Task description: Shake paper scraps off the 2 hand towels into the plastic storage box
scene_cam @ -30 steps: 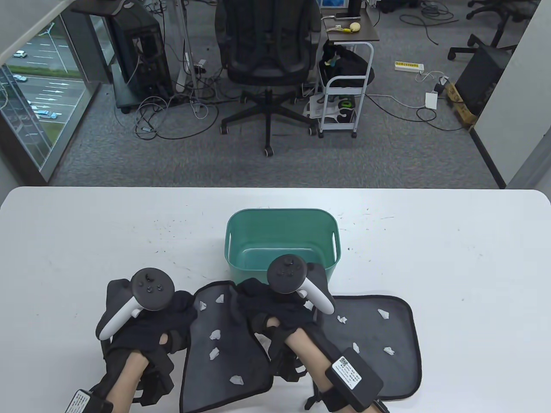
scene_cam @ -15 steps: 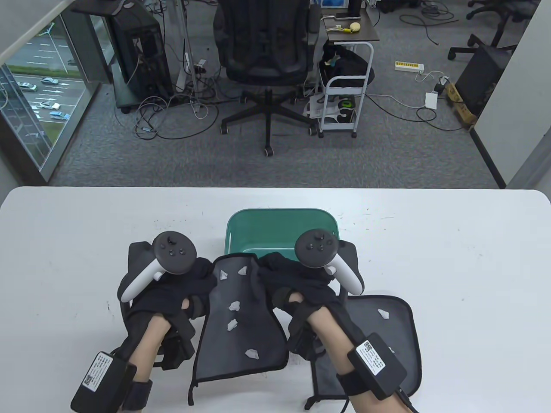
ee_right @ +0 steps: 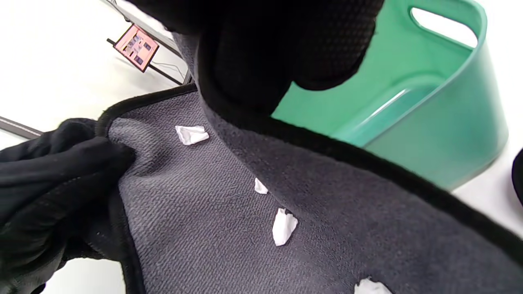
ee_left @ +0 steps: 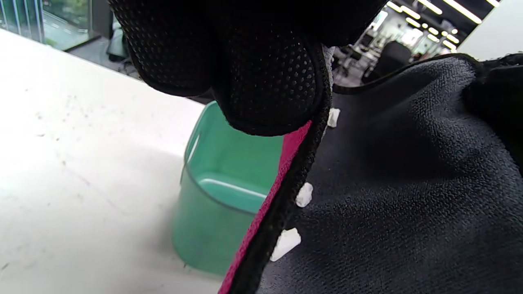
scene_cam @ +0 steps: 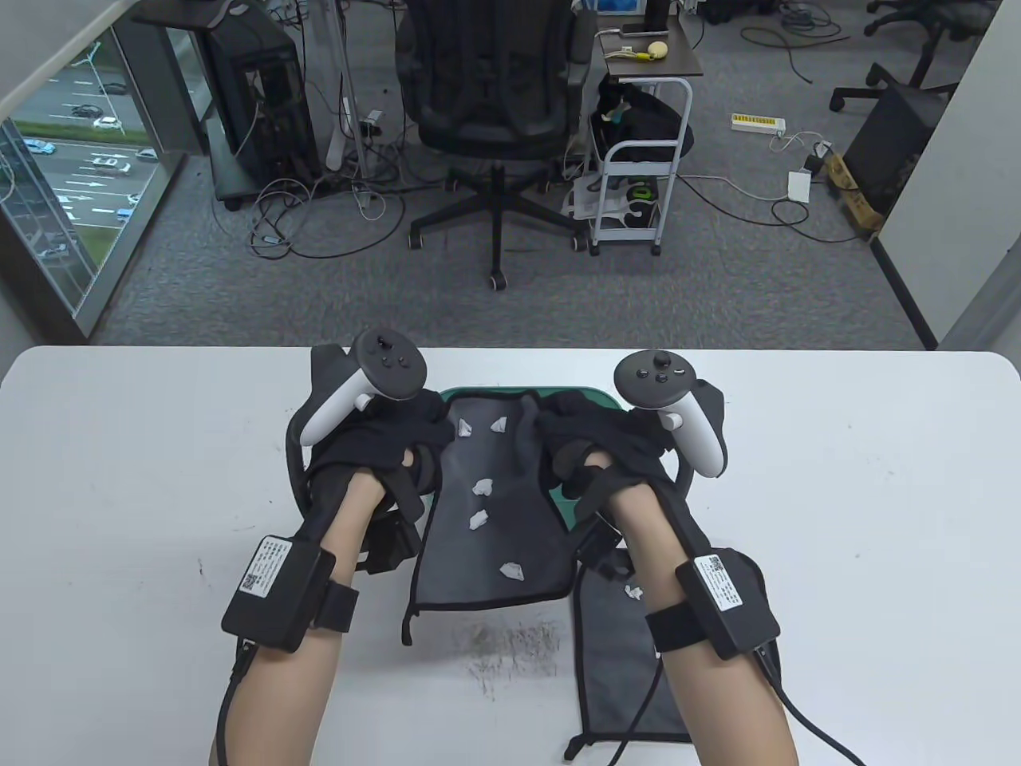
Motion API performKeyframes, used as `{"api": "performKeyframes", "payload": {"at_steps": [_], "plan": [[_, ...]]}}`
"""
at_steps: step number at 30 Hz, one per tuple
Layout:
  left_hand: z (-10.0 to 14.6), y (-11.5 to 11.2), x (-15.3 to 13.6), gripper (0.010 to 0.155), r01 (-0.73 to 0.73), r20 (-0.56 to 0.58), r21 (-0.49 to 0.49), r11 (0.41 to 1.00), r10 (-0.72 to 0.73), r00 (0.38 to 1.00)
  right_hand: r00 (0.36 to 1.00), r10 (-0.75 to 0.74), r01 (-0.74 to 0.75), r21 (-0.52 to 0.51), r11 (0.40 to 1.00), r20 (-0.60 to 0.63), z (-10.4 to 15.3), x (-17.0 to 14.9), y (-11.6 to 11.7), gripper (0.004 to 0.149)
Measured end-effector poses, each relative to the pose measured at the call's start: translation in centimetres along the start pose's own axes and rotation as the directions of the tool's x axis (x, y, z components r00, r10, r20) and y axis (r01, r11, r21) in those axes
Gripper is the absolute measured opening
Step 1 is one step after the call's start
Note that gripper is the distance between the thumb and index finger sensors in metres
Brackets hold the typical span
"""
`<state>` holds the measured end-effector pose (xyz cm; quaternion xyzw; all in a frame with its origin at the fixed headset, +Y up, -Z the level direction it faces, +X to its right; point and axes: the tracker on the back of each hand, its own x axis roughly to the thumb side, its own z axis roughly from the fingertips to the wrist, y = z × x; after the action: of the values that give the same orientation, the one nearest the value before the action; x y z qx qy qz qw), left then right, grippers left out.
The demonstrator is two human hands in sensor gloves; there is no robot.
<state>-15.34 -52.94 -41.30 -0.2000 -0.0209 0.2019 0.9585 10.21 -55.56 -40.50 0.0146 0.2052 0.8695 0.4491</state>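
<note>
My two gloved hands hold one grey hand towel up by its far corners, the left hand pinching the left corner and the right hand the right one. The towel hangs tilted over the green plastic box, hiding most of it. Several white paper scraps still lie on the cloth. In the left wrist view my fingers grip the towel's black hem, with the box below. The second towel lies flat at the right, one scrap showing on it.
Dark scuff marks show on the white table where the lifted towel lay. Beyond the far edge stand an office chair and a white cart. My right forearm crosses over the second towel.
Both hands have carried the first towel up and forward, from the table's near side to above the box. The second towel has stayed in place.
</note>
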Motion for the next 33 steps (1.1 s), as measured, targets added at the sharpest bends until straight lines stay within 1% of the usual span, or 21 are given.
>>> {"api": "performKeyframes", "payload": {"at_steps": [3,6,11,13,15,19,21,27,31,32,33], "plan": [[-1.2,0.5,1.0,0.043,-0.009,0.003,0.024,1.000,0.009,1.000,0.999,-0.033,0.033,-0.039,0.999,0.003,-0.4,0.1,-1.1,0.039],[-2.3,0.5,1.8,0.043,0.011,0.005,0.063,0.998,-0.011,1.000,0.992,-0.124,0.124,-0.077,0.989,0.008,-1.0,-0.4,-1.7,0.039],[-4.0,0.2,2.6,0.043,-0.022,0.010,0.086,0.996,0.021,1.000,0.974,-0.228,0.227,-0.102,0.969,0.000,-2.4,-1.7,-2.6,0.039],[-4.6,0.3,2.7,0.043,-0.042,0.008,0.119,0.992,0.041,0.999,0.965,-0.262,0.261,-0.127,0.957,0.009,-2.7,-2.0,-2.9,0.039],[-5.0,0.5,2.9,0.043,-0.053,0.007,0.151,0.987,0.053,0.999,0.957,-0.288,0.288,-0.149,0.946,0.023,-3.0,-2.3,-3.1,0.039],[-5.4,0.8,3.1,0.043,-0.082,0.023,0.215,0.973,0.079,0.997,0.928,-0.367,0.372,-0.163,0.914,0.060,-3.4,-2.6,-3.6,0.039],[-5.5,0.9,3.2,0.043,-0.109,0.043,0.239,0.965,0.101,0.994,0.921,-0.381,0.389,-0.183,0.903,0.080,-3.5,-2.6,-3.9,0.039],[-5.7,1.2,3.1,0.043,-0.177,0.088,0.356,0.918,0.156,0.984,0.899,-0.413,0.437,-0.242,0.866,0.145,-3.6,-2.4,-4.5,0.039],[-6.0,0.6,2.6,0.043,-0.225,0.133,0.411,0.884,0.186,0.973,0.903,-0.371,0.418,-0.238,0.877,0.217,-3.9,-2.6,-4.4,0.039],[-6.1,0.2,2.3,0.042,-0.239,0.154,0.431,0.870,0.190,0.970,0.909,-0.345,0.397,-0.232,0.888,0.235,-4.0,-2.7,-4.2,0.039],[-6.3,-0.4,2.0,0.042,-0.251,0.177,0.461,0.851,0.189,0.966,0.926,-0.289,0.347,-0.246,0.905,0.245,-4.1,-2.7,-4.0,0.038]]}}
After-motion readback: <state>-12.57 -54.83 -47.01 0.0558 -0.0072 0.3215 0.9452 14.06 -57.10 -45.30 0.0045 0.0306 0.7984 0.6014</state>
